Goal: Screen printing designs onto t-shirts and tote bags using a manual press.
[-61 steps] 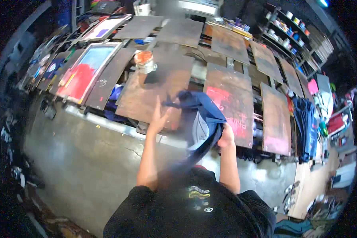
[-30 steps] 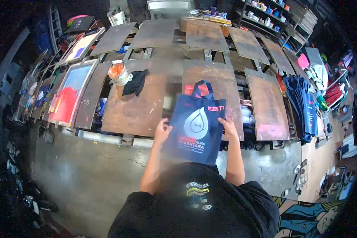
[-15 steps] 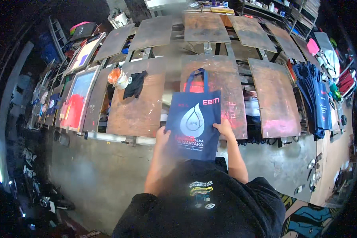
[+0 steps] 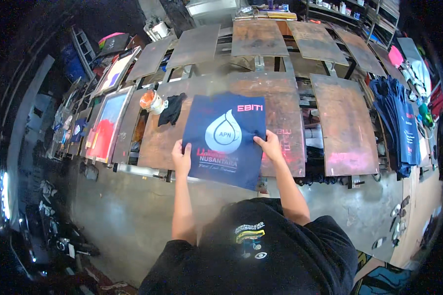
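A navy tote bag (image 4: 225, 142) hangs stretched between my two hands, its front facing up toward me. It carries a pale drop-shaped logo in the middle and pink-red and white print. My left hand (image 4: 182, 158) pinches its left side edge, thumb on the front. On the opposite edge, my right hand (image 4: 269, 146) grips it the same way. Behind the bag, partly covered by it, lies a brown printing board (image 4: 286, 103) with pink ink marks. The bag's handles cannot be made out.
More flat boards (image 4: 344, 123) stand in two rows. To the left are an orange-smeared tub (image 4: 151, 102), a black cloth (image 4: 172, 109) and a framed screen with red ink (image 4: 106, 129). Several navy bags (image 4: 396, 123) hang over a board at the right. Shoes (image 4: 396, 210) lie on the floor.
The bag has risen toward me and shifted slightly left, now held flatter and more spread. Its handles, visible before, no longer show. My left hand has moved left and up with it.
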Demonstrator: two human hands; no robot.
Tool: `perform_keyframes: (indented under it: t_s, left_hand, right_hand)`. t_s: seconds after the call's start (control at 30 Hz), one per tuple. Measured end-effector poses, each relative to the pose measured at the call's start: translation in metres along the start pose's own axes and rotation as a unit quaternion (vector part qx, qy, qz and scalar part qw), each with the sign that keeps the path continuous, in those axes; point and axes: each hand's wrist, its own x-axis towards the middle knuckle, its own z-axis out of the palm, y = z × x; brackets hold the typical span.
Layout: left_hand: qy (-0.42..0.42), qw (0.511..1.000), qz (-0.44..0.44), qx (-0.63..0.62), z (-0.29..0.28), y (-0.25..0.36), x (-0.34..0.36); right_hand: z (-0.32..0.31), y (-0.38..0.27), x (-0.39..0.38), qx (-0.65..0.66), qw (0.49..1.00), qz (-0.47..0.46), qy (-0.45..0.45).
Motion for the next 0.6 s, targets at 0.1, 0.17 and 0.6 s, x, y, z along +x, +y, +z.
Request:
perform_keyframes:
  t_s: [0.1,0.17,0.6]
  left_hand:
    - [0.000,0.999,-0.027,0.025,0.004,-0.011,-0.004]
    - [0.021,0.997,-0.063,0.035,0.018,-0.026,-0.014]
    - [-0.054,0.940,-0.138,0.307,0.042,-0.137,-0.119]
  right_hand:
    - [-0.010,0.025,-0.001,-0.077,0.997,0.025,-0.011]
    - [-0.017,0.038,-0.008,-0.152,0.986,0.064,-0.001]
    - [-0.022,0.041,-0.037,-0.419,0.901,0.104,-0.041]
